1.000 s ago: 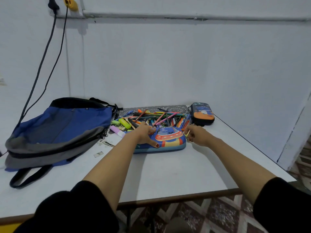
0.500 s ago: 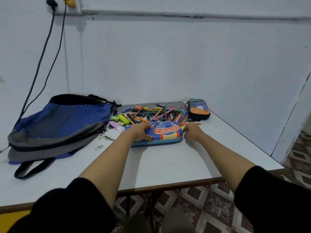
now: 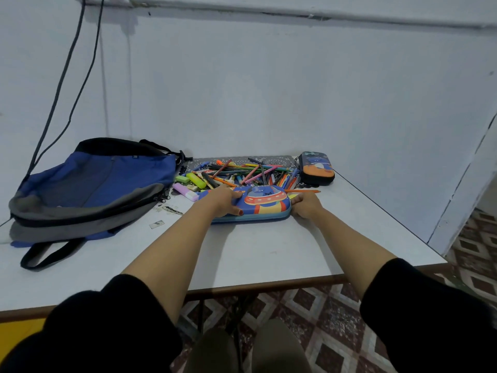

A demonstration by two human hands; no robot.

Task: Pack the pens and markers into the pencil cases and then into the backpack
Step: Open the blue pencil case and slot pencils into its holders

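A blue pencil case [image 3: 265, 201] with a flying-saucer picture lies closed on the white table [image 3: 269, 251]. My left hand [image 3: 224, 201] presses flat on its left half, thumb at the near edge. My right hand [image 3: 305, 205] grips its right end with curled fingers; what they pinch is hidden. Behind the case, a heap of pens and markers [image 3: 250, 173] lies on a patterned mat [image 3: 277, 159]. A second, dark pencil case [image 3: 317, 168] stands at the back right. The blue and grey backpack [image 3: 94, 184] lies on the left, zipper open.
A purple highlighter [image 3: 184, 191] and green ones lie between the backpack and the case. An orange pencil [image 3: 302, 191] lies just past my right hand. Two cables [image 3: 61, 84] hang down the wall on the left. The wall stands close behind the table.
Both hands stay on the blue case. My right hand has slid a little nearer along the case's right end. My head has shifted, so the view sits lower.
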